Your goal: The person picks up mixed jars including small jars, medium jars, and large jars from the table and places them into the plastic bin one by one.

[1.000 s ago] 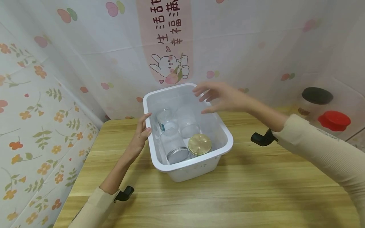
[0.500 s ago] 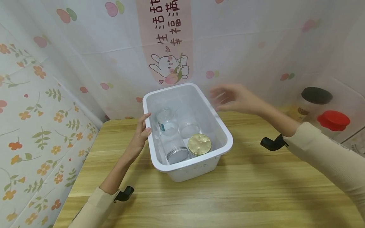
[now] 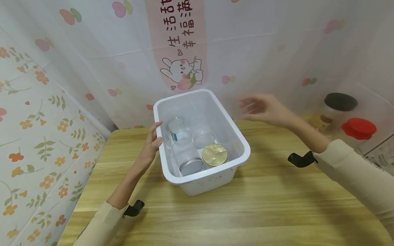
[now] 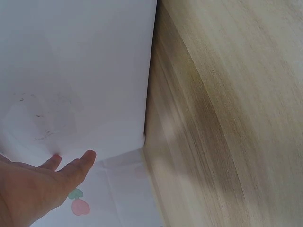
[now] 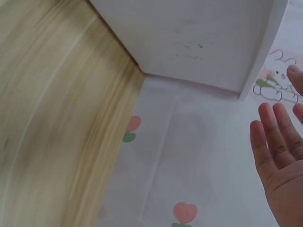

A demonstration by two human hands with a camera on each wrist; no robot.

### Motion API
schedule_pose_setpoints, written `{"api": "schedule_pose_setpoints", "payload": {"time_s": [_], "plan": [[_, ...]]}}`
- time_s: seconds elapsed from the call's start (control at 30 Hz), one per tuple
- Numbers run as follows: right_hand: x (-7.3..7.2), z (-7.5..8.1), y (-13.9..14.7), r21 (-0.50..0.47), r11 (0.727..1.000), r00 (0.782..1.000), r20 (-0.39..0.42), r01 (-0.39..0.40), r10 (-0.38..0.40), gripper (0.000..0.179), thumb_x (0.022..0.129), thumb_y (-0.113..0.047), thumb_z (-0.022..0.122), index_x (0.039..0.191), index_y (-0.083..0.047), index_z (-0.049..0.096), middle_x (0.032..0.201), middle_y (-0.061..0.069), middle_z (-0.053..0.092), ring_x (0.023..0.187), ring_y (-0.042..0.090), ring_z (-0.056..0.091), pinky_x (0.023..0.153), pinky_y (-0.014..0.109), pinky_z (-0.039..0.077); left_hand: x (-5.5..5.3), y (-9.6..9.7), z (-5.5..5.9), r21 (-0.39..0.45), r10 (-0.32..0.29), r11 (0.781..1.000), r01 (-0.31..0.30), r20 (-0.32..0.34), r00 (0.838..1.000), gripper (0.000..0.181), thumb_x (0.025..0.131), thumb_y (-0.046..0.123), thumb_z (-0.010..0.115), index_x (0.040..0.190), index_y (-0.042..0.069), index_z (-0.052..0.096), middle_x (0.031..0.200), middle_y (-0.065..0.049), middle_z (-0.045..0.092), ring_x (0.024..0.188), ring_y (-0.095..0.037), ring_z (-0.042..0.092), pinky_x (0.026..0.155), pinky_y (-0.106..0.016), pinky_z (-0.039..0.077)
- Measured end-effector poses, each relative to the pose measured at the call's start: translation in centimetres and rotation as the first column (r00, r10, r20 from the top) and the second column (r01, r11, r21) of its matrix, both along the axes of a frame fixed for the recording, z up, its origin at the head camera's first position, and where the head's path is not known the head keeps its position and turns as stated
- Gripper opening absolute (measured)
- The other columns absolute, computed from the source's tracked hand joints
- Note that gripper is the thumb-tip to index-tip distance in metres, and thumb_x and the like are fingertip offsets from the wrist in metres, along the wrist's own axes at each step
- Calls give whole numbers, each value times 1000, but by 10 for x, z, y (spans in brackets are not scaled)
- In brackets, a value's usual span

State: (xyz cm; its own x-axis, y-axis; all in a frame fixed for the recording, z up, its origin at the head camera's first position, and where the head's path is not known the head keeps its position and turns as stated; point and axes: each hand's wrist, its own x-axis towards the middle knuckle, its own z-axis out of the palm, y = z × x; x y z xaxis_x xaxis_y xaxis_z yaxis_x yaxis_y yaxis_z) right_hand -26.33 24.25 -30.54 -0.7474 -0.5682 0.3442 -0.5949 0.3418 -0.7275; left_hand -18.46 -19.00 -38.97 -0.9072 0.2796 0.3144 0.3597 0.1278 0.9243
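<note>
A white plastic bin [image 3: 200,186] stands on the table, and several clear jars lie or stand inside it. Among them are a jar with a silver lid [image 3: 191,166], one with a gold lid [image 3: 214,154] and one with a blue-green label [image 3: 176,131]. My left hand [image 3: 149,147] holds the bin's left rim, thumb and a fingertip over the edge. In the left wrist view, other fingers [image 4: 78,168] lie against the outer wall. My right hand [image 3: 266,109] hangs in the air right of the bin, fingers loosely bent, palm bare in the right wrist view.
At the back right stand a jar with a black lid [image 3: 341,101] and a jar with a red lid [image 3: 359,128]. A patterned curtain [image 3: 261,44] hangs behind the wooden table [image 3: 261,212], and a floral one [image 3: 46,136] hangs along the left.
My right hand has moved right, from over the bin's far right rim to beside the bin. My left hand and the jars in the bin have stayed in place.
</note>
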Motion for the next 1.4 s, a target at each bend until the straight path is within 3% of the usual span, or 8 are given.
{"api": "schedule_pose_setpoints", "payload": {"time_s": [0.2, 0.43, 0.6, 0.87, 1.07, 1.2, 1.4], "plan": [[5, -8, 11, 16, 998, 998, 21, 57, -57, 51, 88, -3, 79, 135, -1, 59, 121, 17, 64, 107, 34, 66, 85, 27, 54, 0, 0, 0, -1, -8, 1000, 8, 4, 1000, 62, 103, 38, 42, 158, 22, 19, 157, -29, 22, 133, -52, 33, 99, -65, 37], [8, -19, 24, -25, 996, 996, 18, 91, -90, 47, 87, 3, 77, 132, 2, 61, 118, 20, 65, 104, 33, 66, 84, 28, 54, 0, 1, 0, 3, -14, 1000, 14, -2, 1000, 61, 103, 38, 42, 157, 22, 19, 158, -29, 21, 133, -52, 33, 99, -65, 36], [12, -25, 33, -39, 994, 995, 6, 102, -102, 47, 87, 4, 77, 132, 1, 62, 116, 18, 67, 102, 26, 68, 84, 27, 54, -1, 1, 0, 8, -18, 1000, 18, -8, 1000, 60, 103, 39, 41, 157, 22, 20, 158, -29, 21, 133, -53, 32, 99, -66, 36], [17, -31, 47, -26, 987, 987, -20, 159, -160, 43, 89, 1, 76, 131, -2, 63, 117, 18, 68, 100, 15, 67, 82, 23, 53, -1, 3, 0, -1, -11, 1000, 11, 2, 1000, 61, 103, 40, 40, 157, 22, 18, 158, -29, 22, 130, -52, 36, 97, -51, 42], [21, -38, 57, -8, 976, 975, -28, 220, -220, 42, 89, 1, 76, 130, 0, 64, 116, 17, 69, 99, 9, 66, 81, 19, 51, 0, 3, 0, -7, -11, 1000, 12, 6, 1000, 60, 104, 41, 39, 157, 23, 18, 158, -27, 21, 130, -52, 37, 96, -47, 44], [22, -41, 63, 8, 968, 967, -41, 252, -252, 43, 89, 0, 76, 130, -3, 64, 117, 16, 69, 98, 7, 65, 80, 17, 51, 1, 2, 1, -8, -13, 1000, 13, 4, 1000, 60, 104, 39, 38, 158, 22, 17, 159, -26, 22, 130, -50, 37, 97, -49, 43], [25, -40, 70, -2, 968, 967, -27, 253, -253, 41, 91, -1, 75, 131, -3, 64, 117, 18, 68, 99, 7, 66, 81, 18, 51, 2, 1, 0, 3, -14, 1000, 14, 2, 1000, 60, 104, 39, 40, 158, 23, 17, 158, -27, 22, 131, -48, 37, 101, -62, 36]]}}
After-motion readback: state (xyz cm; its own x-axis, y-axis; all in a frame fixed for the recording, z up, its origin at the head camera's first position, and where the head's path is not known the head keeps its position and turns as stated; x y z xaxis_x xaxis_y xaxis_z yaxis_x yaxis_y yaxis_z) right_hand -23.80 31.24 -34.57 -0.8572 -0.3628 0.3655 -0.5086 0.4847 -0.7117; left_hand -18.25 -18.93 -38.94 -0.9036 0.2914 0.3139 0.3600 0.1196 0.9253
